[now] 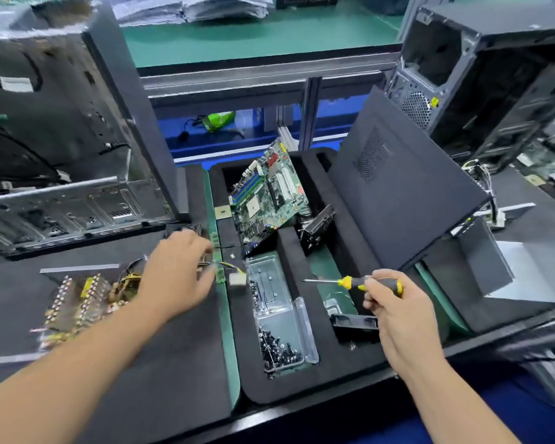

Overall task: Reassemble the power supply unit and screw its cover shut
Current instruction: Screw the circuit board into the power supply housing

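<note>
Power supply board (87, 302), bare, with gold coils and capacitors, lies on the black mat surface (161, 363) at my lower left, its long axis running toward me. My left hand (177, 270) is nearer, just right of it, blurred, fingers curled around its wires. My right hand (394, 302), well apart, grips the yellow-black screwdriver (353, 281), tip pointing left.

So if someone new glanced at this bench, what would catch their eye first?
Probably the green motherboard standing tilted in the black foam tray at centre. Next, the yellow-and-black screwdriver held in the right hand, and the exposed power supply board at left, behind the blurred left hand.
</note>
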